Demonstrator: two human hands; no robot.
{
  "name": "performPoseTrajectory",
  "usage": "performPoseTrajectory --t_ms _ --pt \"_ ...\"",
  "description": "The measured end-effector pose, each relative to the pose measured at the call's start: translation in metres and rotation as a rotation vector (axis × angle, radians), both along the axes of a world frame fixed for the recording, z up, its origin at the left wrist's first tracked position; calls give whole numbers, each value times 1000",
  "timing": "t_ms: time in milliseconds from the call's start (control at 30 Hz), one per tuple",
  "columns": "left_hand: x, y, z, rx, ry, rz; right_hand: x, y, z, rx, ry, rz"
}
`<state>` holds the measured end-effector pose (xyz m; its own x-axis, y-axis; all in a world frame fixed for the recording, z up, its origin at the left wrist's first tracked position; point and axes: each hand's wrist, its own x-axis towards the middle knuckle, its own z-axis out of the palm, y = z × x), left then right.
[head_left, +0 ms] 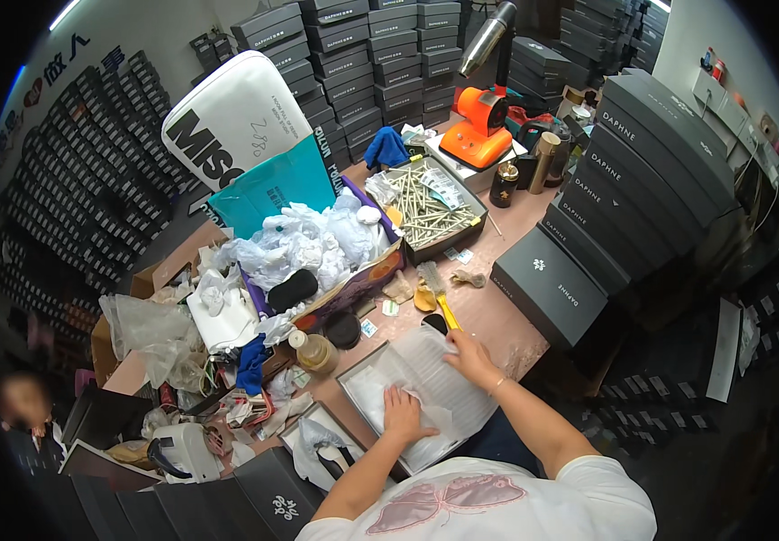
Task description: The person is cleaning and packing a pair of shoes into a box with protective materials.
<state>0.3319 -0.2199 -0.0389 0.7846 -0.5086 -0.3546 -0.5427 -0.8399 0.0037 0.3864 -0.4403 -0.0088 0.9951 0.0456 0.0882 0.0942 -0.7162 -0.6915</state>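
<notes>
A grey shoe box lies tilted in front of me at the near table edge, with white tissue paper in it. Flat on that paper, fingers spread, rests my left hand. My right hand is closed at the upper right edge of a translucent white foam sheet, which covers the right part of the box. Just beyond its fingertips is the end of a brush with a yellow handle. Whatever lies under the paper is hidden.
A purple-edged box holds crumpled white paper. Behind it is a tray of pale sticks. An orange stand holds a heat gun. Dark shoe boxes are stacked right. A bottle and an open box are left.
</notes>
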Motion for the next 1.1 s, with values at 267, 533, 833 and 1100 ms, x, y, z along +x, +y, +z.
performPoseTrajectory --t_ms 267,533,833,1100 --pt "-43 60 24 -1015 -147 179 -20 65 88 18 -267 289" --pt "-168 167 -18 -944 -243 1432 -108 165 64 271 278 764" --pt "-158 118 35 -1521 11 1500 -140 213 43 82 462 832" --pt "-185 148 27 -1211 64 1193 -125 65 89 617 786 251"
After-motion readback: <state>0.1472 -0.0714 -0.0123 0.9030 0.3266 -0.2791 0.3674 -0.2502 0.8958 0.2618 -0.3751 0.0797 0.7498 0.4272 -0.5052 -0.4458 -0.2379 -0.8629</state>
